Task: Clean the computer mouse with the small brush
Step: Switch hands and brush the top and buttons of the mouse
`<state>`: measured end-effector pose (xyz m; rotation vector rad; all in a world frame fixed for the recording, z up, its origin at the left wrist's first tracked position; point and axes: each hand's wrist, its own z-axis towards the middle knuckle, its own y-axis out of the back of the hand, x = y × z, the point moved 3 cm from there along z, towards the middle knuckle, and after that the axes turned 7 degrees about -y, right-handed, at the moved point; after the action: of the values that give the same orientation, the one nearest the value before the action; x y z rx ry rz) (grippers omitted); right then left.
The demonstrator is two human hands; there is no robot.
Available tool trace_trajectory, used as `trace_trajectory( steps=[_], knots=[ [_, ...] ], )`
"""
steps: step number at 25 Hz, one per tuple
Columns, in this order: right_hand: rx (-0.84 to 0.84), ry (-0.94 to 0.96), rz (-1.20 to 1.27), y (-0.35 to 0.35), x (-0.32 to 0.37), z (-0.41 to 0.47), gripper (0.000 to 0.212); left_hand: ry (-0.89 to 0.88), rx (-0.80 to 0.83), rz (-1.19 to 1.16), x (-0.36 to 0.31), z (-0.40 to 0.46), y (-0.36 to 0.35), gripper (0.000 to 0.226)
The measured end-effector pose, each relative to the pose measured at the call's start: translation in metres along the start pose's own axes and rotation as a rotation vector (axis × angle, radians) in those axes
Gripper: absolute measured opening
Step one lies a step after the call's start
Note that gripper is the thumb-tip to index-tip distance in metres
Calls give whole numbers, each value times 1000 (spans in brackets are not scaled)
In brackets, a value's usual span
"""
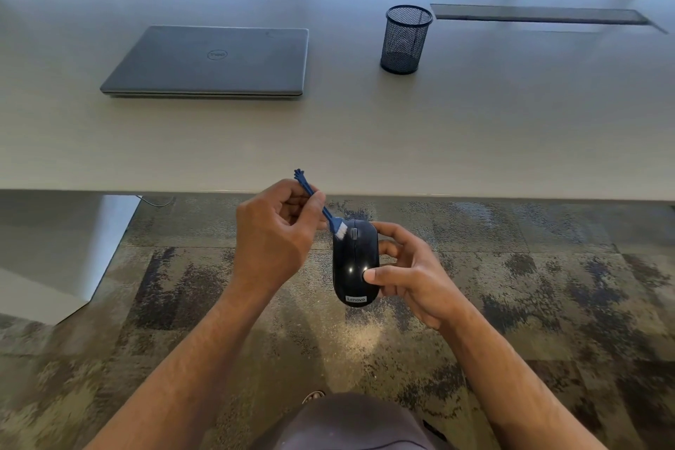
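Observation:
A black computer mouse (352,263) with a white label at its near end is held in the air in front of the desk edge, above the carpet. My right hand (405,272) grips it from the right side, thumb on its top. My left hand (272,234) pinches the blue handle of a small brush (330,217). The brush's white bristles touch the mouse's far left corner, beside the scroll wheel.
A white desk (365,142) stretches ahead, its near edge just beyond my hands. On it lie a closed grey laptop (212,62) at the left and a black mesh pen cup (405,38) at the right. A cable slot (540,15) is further right. Patterned carpet lies below.

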<state>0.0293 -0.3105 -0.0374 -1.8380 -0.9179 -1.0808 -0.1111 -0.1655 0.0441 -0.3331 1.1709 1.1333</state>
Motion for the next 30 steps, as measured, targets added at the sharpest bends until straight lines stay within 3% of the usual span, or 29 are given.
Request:
trace_trajectory(
  steps=[5,11,16,30],
  knots=[
    [9,-2,-1,-2,2,3,73,-10,-11,-53,-7,4,-7,13],
    [-31,-18,-6,4,-3,3,69,-51,67,109,-2,0,-4,18],
    [-21,-18,-8,1,-1,5,67,-26,38,-49,-7,5,-8,16],
    [10,3,5,-1,-2,5,72,-36,32,-20,-5,10,-12,18]
  ],
)
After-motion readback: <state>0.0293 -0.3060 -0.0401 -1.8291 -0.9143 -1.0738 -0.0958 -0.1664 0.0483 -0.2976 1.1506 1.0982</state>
